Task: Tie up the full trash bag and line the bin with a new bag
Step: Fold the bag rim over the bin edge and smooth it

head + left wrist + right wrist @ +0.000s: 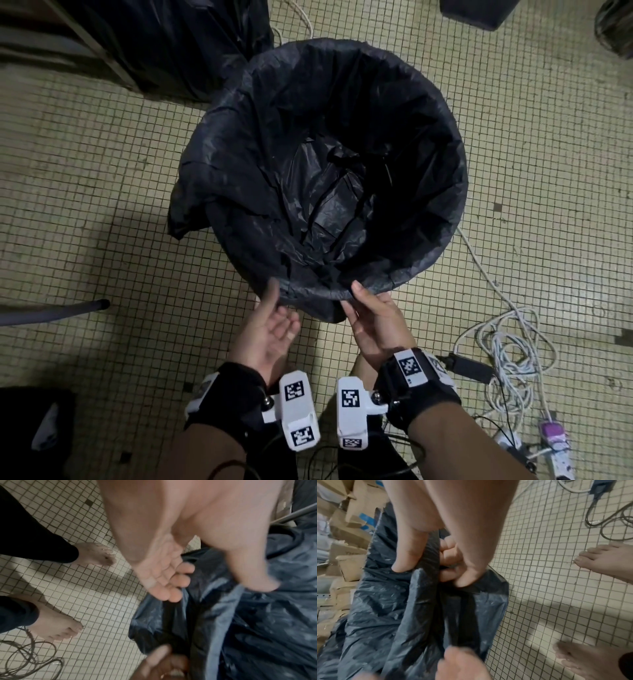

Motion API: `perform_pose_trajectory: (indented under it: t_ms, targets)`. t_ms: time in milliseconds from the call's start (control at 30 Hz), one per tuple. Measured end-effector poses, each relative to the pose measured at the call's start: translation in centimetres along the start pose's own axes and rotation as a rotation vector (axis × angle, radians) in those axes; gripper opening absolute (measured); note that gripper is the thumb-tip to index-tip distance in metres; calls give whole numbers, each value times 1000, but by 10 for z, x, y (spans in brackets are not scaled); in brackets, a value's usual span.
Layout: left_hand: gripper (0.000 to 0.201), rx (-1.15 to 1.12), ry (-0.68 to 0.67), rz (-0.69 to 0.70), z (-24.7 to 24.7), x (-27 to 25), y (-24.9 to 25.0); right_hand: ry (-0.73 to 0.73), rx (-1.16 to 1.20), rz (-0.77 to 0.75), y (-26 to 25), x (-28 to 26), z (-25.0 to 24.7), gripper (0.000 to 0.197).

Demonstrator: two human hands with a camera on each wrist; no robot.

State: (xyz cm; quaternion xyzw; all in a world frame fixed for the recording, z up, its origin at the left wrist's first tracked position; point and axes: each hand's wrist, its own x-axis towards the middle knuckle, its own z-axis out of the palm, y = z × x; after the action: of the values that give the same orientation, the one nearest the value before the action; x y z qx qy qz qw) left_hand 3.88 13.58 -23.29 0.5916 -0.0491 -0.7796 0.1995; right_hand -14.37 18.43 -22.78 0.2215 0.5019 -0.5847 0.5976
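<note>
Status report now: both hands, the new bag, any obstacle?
Right hand pinches the new bag at the near rim. Left hand open, beside the rim. Bag lines the bin, spare plastic hanging at left. Cables on the floor, apart.

— What is your left hand (164, 566) doing?

— My palm faces up and my fingers (173, 595) are loose. My thumb (248, 568) lies on the folded-over edge of the black bag (257, 628), and my fingertips touch the bag below it.

— Is another hand there?

— Yes, my right hand (164, 666) is at the bottom of the picture, up against the bag. It is blurry.

— What is on the floor (106, 615)?

— Small pale tiles. My two bare feet (58, 627) stand on them, at the left. A dark cord (30, 660) curls in the bottom left corner.
</note>
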Motion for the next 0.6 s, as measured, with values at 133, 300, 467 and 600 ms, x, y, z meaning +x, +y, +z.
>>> perform_pose_trajectory:
  t_ms: [133, 300, 467, 600]
  targets:
    - [66, -12, -16, -85, 35, -7, -6, 31, -54, -22, -12, -7, -8, 54]
    - [33, -245, 60, -50, 75, -4, -4, 87, -106, 26, -40, -10, 0, 42]
    - [29, -327, 151, 28, 86, -4, -6, 438, -227, -301, -57, 5, 2, 45]
    - [28, -333, 215, 65, 86, 2, -3, 519, -443, -345, -58, 20, 4, 33]
